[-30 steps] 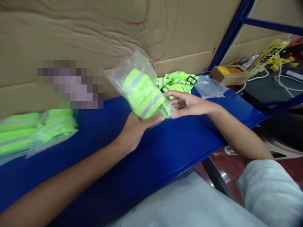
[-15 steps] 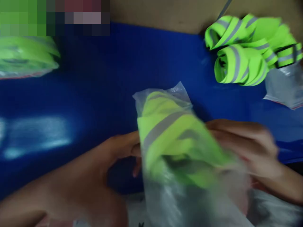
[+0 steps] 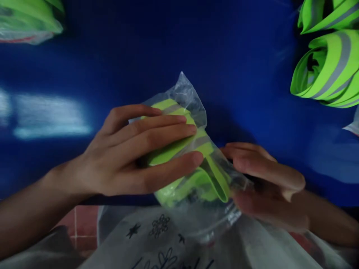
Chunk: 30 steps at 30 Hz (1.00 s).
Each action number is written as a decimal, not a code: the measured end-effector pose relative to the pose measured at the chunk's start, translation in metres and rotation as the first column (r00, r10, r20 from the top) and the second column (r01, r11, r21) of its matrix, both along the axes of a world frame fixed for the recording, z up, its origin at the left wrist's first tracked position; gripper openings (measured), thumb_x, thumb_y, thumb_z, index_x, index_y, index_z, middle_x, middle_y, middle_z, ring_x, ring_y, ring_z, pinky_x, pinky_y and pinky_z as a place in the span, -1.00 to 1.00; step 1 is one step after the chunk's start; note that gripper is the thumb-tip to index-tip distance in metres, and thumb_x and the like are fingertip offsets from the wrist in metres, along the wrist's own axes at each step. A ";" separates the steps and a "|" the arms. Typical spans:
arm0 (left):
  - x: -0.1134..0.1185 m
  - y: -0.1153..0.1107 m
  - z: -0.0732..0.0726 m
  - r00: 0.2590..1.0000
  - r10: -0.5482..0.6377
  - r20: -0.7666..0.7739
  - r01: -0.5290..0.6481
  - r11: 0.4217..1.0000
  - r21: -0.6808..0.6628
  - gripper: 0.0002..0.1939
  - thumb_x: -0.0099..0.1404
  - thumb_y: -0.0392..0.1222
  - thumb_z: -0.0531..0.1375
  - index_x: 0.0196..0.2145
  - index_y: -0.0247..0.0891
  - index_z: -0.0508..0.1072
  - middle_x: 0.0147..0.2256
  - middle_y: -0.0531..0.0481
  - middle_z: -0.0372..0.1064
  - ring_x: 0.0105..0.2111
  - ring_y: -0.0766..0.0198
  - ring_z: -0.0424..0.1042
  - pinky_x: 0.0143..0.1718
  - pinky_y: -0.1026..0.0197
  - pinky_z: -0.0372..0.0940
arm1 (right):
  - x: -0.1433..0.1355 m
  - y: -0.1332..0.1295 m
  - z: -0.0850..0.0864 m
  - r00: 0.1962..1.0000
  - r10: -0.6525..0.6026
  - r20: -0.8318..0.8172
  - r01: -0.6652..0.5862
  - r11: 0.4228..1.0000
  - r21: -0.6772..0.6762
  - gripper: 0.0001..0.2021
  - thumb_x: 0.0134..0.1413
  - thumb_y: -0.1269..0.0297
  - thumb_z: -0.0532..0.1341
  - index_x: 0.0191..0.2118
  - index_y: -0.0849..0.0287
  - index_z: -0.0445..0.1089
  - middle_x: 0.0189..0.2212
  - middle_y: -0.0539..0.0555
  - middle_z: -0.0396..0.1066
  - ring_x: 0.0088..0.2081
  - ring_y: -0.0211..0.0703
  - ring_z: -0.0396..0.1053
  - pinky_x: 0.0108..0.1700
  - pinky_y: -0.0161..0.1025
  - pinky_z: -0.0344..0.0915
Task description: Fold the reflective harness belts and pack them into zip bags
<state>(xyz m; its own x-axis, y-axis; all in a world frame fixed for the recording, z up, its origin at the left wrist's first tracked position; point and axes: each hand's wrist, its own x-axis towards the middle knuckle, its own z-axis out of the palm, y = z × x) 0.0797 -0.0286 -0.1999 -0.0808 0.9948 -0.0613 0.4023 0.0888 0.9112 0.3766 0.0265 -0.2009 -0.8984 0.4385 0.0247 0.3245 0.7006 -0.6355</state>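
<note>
My left hand [image 3: 108, 162] lies back up across the clear bag [image 3: 193, 209], its fingers stretched over the yellow-green striped band [image 3: 207, 147] inside; whether it squeezes or merely lies on top, I can't say, as its underside is hidden; my right hand [image 3: 270, 170] is narrowed at the bag's right side, the plastic edge seemingly pinched between thumb and fingers, though that spot is blurred.

The bag sits at the centre of the scene, slanted, over the near part of the blue table [image 3: 224, 56]; one clear corner pokes out at the far end, and the near end reaches over the printed grey cloth [image 3: 126, 250]; I can't make out whether it rests on the table or is held up. Inside, a loop of the band points right and near, toward my right thumb.

To do this well, I'd spread a light, even press through the left fingers, so the band lies snug without springing loose; I'd pinch only plastic on the right, clear of that loop, since a caught fold would probably bunch the edge; thin film creases easily, so gentle tension seems better than a tug.

Far left lies a plastic-wrapped bundle [image 3: 30, 22]; far right, rolled bands [image 3: 333, 67].
</note>
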 end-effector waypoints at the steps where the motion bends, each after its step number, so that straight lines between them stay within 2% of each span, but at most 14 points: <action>1: -0.002 0.001 -0.001 0.995 -0.080 -0.057 0.081 0.996 0.026 -0.78 0.06 0.05 0.52 -0.34 0.05 0.64 -0.19 0.06 0.64 -0.08 -0.01 0.56 0.20 -0.31 0.23 | -0.002 0.009 -0.002 0.992 0.012 -0.125 -0.006 0.999 0.053 -0.63 0.31 0.20 0.28 0.10 -0.53 0.43 0.06 -0.15 0.53 0.14 -0.05 0.52 0.19 -0.03 0.55; 2: -0.005 0.000 -0.002 0.979 -0.161 -0.123 0.169 0.983 0.064 -0.81 0.11 0.00 0.50 -0.28 0.09 0.66 -0.12 0.07 0.64 -0.04 -0.02 0.56 0.23 -0.33 0.19 | -0.003 0.017 -0.003 0.971 0.029 -0.237 -0.003 0.994 0.108 -0.60 0.28 0.30 0.30 0.12 -0.39 0.46 0.03 -0.08 0.55 0.10 -0.04 0.54 0.17 -0.04 0.56; 4: -0.009 -0.005 -0.007 0.931 -0.253 -0.263 0.304 0.937 0.174 -0.64 0.19 -0.12 0.45 -0.05 0.20 0.63 0.02 0.09 0.60 0.04 -0.03 0.56 0.26 -0.31 0.16 | -0.003 0.031 -0.006 0.939 0.048 -0.342 0.013 0.985 0.174 -0.56 0.22 0.41 0.33 0.16 -0.17 0.49 -0.03 0.01 0.58 0.00 -0.03 0.58 0.05 -0.08 0.60; 6: -0.013 -0.011 -0.013 0.907 -0.248 -0.340 0.341 0.907 0.247 -0.42 0.21 -0.23 0.43 0.12 0.32 0.52 0.11 0.10 0.56 0.07 -0.01 0.57 0.24 -0.24 0.20 | -0.002 0.038 -0.008 0.946 0.054 -0.320 0.002 0.985 0.172 -0.54 0.22 0.44 0.34 0.17 -0.14 0.49 -0.04 0.00 0.58 -0.08 -0.07 0.60 -0.04 -0.11 0.61; 7: -0.013 -0.014 -0.015 0.905 -0.245 -0.349 0.341 0.907 0.249 -0.38 0.21 -0.26 0.43 0.14 0.35 0.50 0.12 0.10 0.55 0.07 -0.01 0.57 0.23 -0.21 0.22 | -0.001 0.040 -0.009 0.948 0.054 -0.313 -0.001 0.986 0.165 -0.53 0.23 0.45 0.34 0.18 -0.15 0.49 -0.06 0.00 0.58 -0.10 -0.09 0.59 -0.07 -0.12 0.61; 10: -0.012 -0.018 -0.019 0.909 -0.253 -0.332 0.329 0.924 0.197 -0.43 0.16 -0.21 0.47 0.07 0.33 0.56 0.09 0.09 0.57 0.06 -0.06 0.57 0.26 -0.23 0.19 | 0.004 0.039 -0.014 0.941 0.059 -0.333 -0.003 0.986 0.166 -0.46 0.20 0.48 0.35 0.25 -0.09 0.44 -0.08 0.05 0.57 -0.12 -0.10 0.58 -0.10 -0.15 0.60; 13: -0.007 -0.023 -0.017 0.876 -0.137 -0.463 0.309 0.896 0.318 -0.34 0.15 -0.17 0.48 0.18 0.29 0.50 0.14 0.03 0.53 0.07 -0.11 0.55 0.34 -0.25 0.00 | 0.007 0.040 -0.019 0.949 0.061 -0.311 0.004 0.979 0.204 -0.31 0.16 0.42 0.41 0.37 -0.04 0.31 -0.02 0.12 0.55 -0.05 -0.05 0.57 -0.05 -0.11 0.59; 15: -0.003 -0.026 -0.015 0.803 -0.029 -0.596 0.306 0.877 0.370 -0.23 0.19 -0.20 0.44 0.31 0.21 0.38 0.22 -0.06 0.46 0.12 -0.14 0.51 0.37 -0.24 -0.11 | 0.007 0.043 -0.021 0.971 0.043 -0.237 0.015 0.971 0.238 -0.29 0.18 0.31 0.43 0.41 -0.06 0.25 0.05 0.15 0.52 0.03 0.01 0.55 0.00 -0.07 0.56; 18: 0.005 -0.029 -0.013 0.731 0.009 -0.682 0.270 0.914 0.302 -0.14 0.22 -0.23 0.40 0.40 0.14 0.24 0.27 -0.17 0.39 0.20 -0.16 0.44 0.34 -0.22 -0.11 | 0.004 0.049 -0.019 0.989 -0.004 -0.150 0.034 0.979 0.199 -0.32 0.24 0.17 0.39 0.42 -0.05 0.22 0.12 0.19 0.48 0.11 0.07 0.50 0.07 0.00 0.50; 21: 0.014 -0.033 -0.010 0.734 -0.002 -0.679 0.239 0.937 0.256 -0.09 0.24 -0.01 0.43 0.45 0.10 0.16 0.29 -0.23 0.36 0.19 -0.23 0.42 0.30 -0.23 -0.06 | 0.001 0.052 -0.011 0.988 -0.087 -0.130 0.092 0.995 0.035 -0.34 0.31 0.06 0.32 0.44 -0.01 0.18 0.07 0.16 0.49 0.01 -0.01 0.51 0.08 -0.03 0.46; 23: 0.019 -0.037 -0.004 0.747 -0.042 -0.664 0.255 0.940 0.228 0.04 0.16 0.22 0.44 0.47 -0.01 0.13 0.30 -0.29 0.33 0.15 -0.30 0.42 0.25 -0.23 0.03 | -0.003 0.050 -0.005 0.976 -0.163 -0.147 0.155 0.986 -0.066 -0.43 0.38 -0.04 0.22 0.38 0.04 0.26 0.01 0.16 0.50 -0.08 -0.06 0.50 0.03 -0.07 0.45; 25: 0.019 -0.041 0.006 0.792 -0.087 -0.604 0.267 0.940 0.214 0.14 0.05 0.36 0.45 0.46 -0.06 0.18 0.27 -0.29 0.37 0.09 -0.31 0.45 0.17 -0.16 0.18 | -0.009 0.045 0.000 0.970 -0.194 -0.146 0.184 0.980 -0.080 -0.41 0.37 -0.18 0.16 0.29 0.12 0.35 0.05 0.21 0.47 -0.02 0.01 0.48 0.04 -0.04 0.41; 27: 0.017 -0.040 0.020 0.858 -0.122 -0.500 0.264 0.938 0.225 0.05 0.06 0.33 0.45 0.42 -0.02 0.26 0.17 -0.21 0.47 0.00 -0.19 0.51 0.05 -0.05 0.31 | -0.015 0.039 0.004 0.977 -0.189 -0.094 0.186 0.982 -0.037 -0.34 0.29 -0.25 0.21 0.27 0.17 0.35 0.14 0.27 0.43 0.11 0.13 0.45 0.09 0.04 0.36; 30: 0.010 -0.029 0.036 0.923 -0.063 -0.380 0.165 0.956 0.244 -0.28 0.25 0.06 0.40 0.34 0.07 0.37 0.00 -0.07 0.57 -0.15 0.02 0.55 -0.10 0.08 0.40 | -0.021 0.034 0.005 0.975 -0.212 -0.063 0.211 0.977 -0.023 -0.41 0.27 -0.09 0.33 0.26 0.13 0.33 0.20 0.27 0.41 0.19 0.15 0.42 0.15 0.09 0.33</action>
<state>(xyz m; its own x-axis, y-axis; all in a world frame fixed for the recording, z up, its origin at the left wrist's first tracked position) 0.0901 -0.0578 -0.1634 0.0684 0.9734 0.2189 0.7027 -0.2027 0.6820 0.3558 0.0601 -0.1958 -0.7823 0.6189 0.0710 0.4219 0.6102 -0.6705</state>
